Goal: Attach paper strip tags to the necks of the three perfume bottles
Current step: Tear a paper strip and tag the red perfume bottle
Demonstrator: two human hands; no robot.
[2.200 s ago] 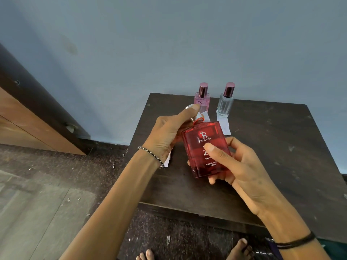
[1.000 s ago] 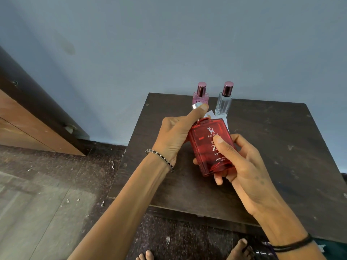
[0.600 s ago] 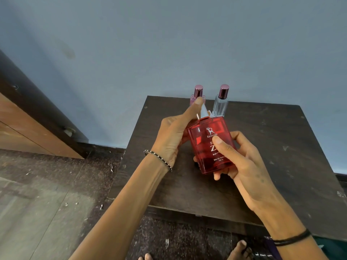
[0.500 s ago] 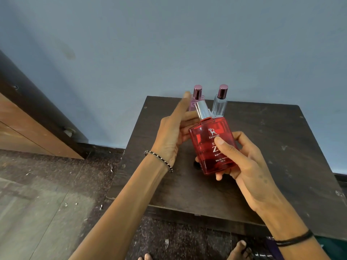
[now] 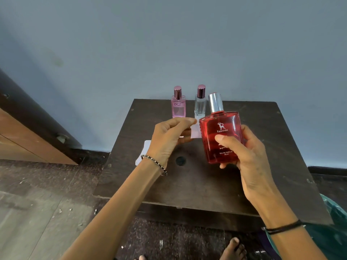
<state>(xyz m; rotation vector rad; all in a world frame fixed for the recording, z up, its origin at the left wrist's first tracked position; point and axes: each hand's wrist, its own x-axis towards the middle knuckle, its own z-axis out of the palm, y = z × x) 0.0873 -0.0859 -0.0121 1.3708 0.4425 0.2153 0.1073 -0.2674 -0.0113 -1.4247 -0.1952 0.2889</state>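
Observation:
My right hand [image 5: 249, 156] grips a flat red perfume bottle [image 5: 221, 139] with a silver sprayer neck, upright above the dark table [image 5: 272, 147]. A pink bottle [image 5: 178, 107] and a clear bottle [image 5: 200, 105], both with dark pink caps, stand at the table's far edge. My left hand [image 5: 169, 139] is to the left of the red bottle, fingers curled, its tips at the edge of a white paper strip [image 5: 195, 131] in front of the clear bottle. I cannot tell whether it pinches the strip. Another white paper [image 5: 143, 152] shows under my left wrist.
A small dark round spot [image 5: 180, 160] marks the table between my hands. The blue wall [image 5: 169, 44] rises right behind the bottles. A wooden cabinet [image 5: 28, 139] stands at the left, and bare toes [image 5: 234, 249] show on the floor below the table's near edge.
My left hand has left the red bottle's neck and moved left and down to the paper strip, fingers now curled. My right hand has carried the red bottle slightly to the right.

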